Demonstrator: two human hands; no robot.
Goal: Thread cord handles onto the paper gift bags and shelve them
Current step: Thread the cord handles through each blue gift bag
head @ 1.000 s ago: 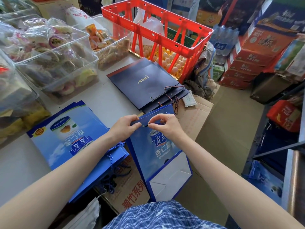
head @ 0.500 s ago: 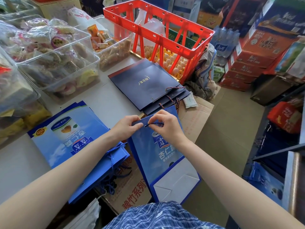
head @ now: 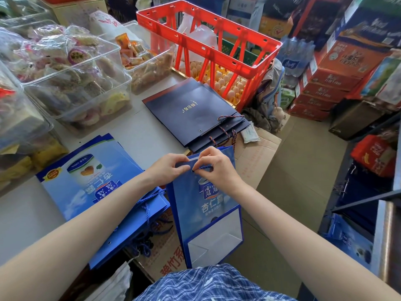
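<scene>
Bag [head: 208, 205], blue, flat, held between worktop [head: 138, 135] edge and the person's lap, mouth away from the body; print reads "杏仁露". Left hand [head: 171, 168] pinches the top rim by the punched hole. Right hand [head: 219, 168] pinches a blue cord [head: 202, 168] at that hole. Stack of like blue bags [head: 86, 183] lies left on the worktop, cords trailing off its edge. Navy bags [head: 193, 111] with gilt script, unreadable, lie beyond. Red crate [head: 208, 40] stands behind over eggs [head: 223, 83].
</scene>
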